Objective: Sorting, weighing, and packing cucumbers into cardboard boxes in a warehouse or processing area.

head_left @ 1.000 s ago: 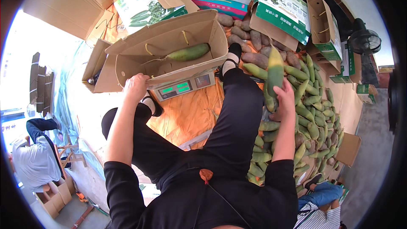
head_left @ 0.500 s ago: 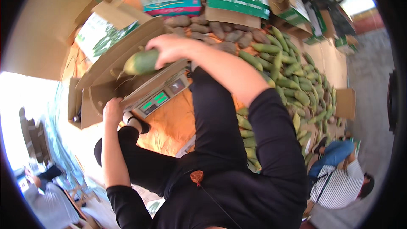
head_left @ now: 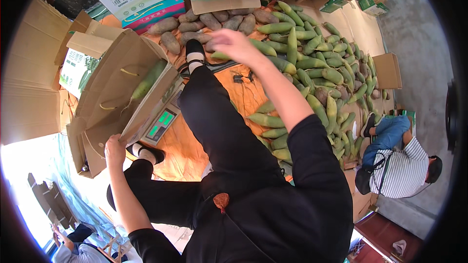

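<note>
Green radish (head_left: 149,80), lying in the open carton (head_left: 151,102) ahead and right of the left hand (head_left: 115,150), which grips the carton's near rim; likely weighty, stiff, smooth-skinned, snappable, best held round mid-body; right hand (head_left: 234,46), well apart, blurred but apparently spread and empty.

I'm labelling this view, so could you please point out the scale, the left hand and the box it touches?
Scale (head_left: 160,124), head view: display panel.
Left hand (head_left: 115,151), head view: back of hand.
Box (head_left: 108,80), head view: far inner wall.
</note>
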Tool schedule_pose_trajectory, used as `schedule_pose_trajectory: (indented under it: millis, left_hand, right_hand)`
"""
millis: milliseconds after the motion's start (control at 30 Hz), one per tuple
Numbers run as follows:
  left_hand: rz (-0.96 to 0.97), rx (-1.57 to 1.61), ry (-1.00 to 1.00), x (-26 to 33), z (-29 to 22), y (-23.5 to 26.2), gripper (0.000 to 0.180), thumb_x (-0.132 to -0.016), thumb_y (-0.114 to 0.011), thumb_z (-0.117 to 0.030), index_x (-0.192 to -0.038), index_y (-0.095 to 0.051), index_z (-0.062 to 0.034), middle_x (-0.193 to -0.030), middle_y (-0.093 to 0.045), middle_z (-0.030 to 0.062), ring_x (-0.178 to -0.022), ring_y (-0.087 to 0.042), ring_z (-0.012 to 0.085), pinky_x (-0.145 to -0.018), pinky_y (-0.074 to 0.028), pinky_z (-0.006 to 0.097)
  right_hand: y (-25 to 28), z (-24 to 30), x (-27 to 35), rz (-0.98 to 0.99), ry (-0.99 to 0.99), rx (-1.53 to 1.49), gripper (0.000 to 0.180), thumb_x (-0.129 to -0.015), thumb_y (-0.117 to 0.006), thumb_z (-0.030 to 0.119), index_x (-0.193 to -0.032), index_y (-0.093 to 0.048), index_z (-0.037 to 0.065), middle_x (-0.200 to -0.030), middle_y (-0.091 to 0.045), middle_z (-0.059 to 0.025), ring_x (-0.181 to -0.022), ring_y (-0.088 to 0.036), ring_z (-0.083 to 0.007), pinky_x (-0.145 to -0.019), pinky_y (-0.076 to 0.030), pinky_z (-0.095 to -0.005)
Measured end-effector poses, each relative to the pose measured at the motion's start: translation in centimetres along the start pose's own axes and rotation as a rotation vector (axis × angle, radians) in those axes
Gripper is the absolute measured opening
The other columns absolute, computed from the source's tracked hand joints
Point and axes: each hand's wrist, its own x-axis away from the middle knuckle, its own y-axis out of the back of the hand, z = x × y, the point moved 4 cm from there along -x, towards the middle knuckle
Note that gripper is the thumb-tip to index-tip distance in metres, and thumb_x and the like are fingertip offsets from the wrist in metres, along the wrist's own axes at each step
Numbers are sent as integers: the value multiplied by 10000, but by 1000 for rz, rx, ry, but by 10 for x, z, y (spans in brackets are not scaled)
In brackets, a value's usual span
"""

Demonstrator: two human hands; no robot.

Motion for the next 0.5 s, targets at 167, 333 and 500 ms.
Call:
schedule_pose_trajectory:
  millis: [167, 333, 500]
  left_hand:
    - [-3, -19, 31, 3, 13, 1, 351, -729, -664, -62, -1065, -625, 34, -1058, -620, 222, -1019, -584, 362, -878, -460, 402]
    - [15, 31, -12, -15, -11, -7, 378, -729, -665, -49, -1095, -610, 27, -1058, -619, 228, -1003, -590, 366, -859, -462, 400]
    - [26, 50, 0, -8, -10, 2, 370, -721, -658, -36, -1087, -619, 1, -1064, -616, 225, -999, -591, 364, -857, -462, 397]
  right_hand:
    - [93, -181, 119, -352, -733, 203, 343, -749, -654, 229, -1032, -641, 35, -971, -658, -159, -795, -651, -284, -776, -501, -371]
    - [176, -317, 276, -594, -1034, 458, 150, -786, -657, 152, -762, -607, 13, -665, -603, -121, -566, -570, -239, -502, -416, -387]
    - [148, -318, 316, -777, -1303, 62, 288, -803, -683, 170, -1022, -580, 15, -896, -628, -148, -744, -608, -290, -606, -450, -425]
